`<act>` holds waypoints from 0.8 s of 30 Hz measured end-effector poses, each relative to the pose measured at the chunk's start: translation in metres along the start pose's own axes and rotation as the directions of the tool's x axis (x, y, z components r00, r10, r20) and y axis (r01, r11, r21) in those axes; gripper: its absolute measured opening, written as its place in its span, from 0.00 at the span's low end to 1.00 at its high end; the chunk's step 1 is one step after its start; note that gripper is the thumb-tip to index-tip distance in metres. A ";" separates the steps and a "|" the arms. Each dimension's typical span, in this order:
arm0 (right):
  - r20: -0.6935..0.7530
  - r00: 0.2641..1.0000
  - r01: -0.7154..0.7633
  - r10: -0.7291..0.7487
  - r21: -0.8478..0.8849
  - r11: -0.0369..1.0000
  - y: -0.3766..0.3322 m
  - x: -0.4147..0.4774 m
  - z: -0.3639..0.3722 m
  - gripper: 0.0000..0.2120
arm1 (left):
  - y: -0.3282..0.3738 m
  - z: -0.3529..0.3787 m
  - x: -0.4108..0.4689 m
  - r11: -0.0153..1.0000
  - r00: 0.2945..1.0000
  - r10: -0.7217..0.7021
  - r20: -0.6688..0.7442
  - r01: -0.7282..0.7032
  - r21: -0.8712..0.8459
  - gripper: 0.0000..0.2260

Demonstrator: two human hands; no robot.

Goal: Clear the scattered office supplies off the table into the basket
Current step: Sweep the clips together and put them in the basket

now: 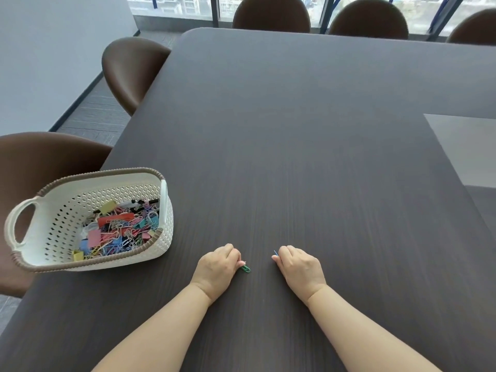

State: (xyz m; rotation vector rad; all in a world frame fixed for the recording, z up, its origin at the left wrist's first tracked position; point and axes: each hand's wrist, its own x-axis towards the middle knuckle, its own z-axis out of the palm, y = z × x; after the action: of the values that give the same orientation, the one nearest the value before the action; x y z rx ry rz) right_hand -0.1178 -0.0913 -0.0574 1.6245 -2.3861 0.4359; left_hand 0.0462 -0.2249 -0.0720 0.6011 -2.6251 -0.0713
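Observation:
My left hand (218,267) lies on the dark table (308,135) with fingers curled, pinching a green paper clip (245,269) at its fingertips. My right hand (300,265) sits a short way to the right, fingers curled, pinching a blue paper clip (275,252) whose tip sticks up past the fingers. A white perforated basket (167,210) with a brown braided rim stands at the table's left edge, left of my left hand. Inside it lie several coloured paper clips and binder clips (120,226).
Brown chairs stand along the left side (131,71) and the far side (271,14) of the table. A grey inset panel (467,149) lies in the tabletop at the right. Windows run behind the far chairs.

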 end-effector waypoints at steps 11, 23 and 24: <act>0.054 0.979 -0.201 0.197 0.408 0.891 -0.047 0.044 -0.061 0.16 | -0.013 -0.085 0.020 0.985 0.989 -0.118 -0.092 0.105 -0.135 0.18; -0.054 0.996 0.086 -0.067 0.636 0.767 -0.236 0.167 -0.105 0.13 | -0.160 -0.227 -0.002 0.913 0.920 -0.390 -0.039 0.381 -0.149 0.03; -0.010 0.997 0.070 -0.081 0.618 0.783 -0.242 0.171 -0.097 0.12 | -0.170 -0.228 -0.005 0.906 0.918 -0.397 0.003 0.392 -0.160 0.01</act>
State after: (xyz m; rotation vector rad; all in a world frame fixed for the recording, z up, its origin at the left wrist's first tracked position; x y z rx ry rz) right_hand 0.0469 -0.2876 0.1211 1.9576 -2.3054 1.3103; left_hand 0.2174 -0.3650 0.1065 1.0585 -2.4002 -0.3870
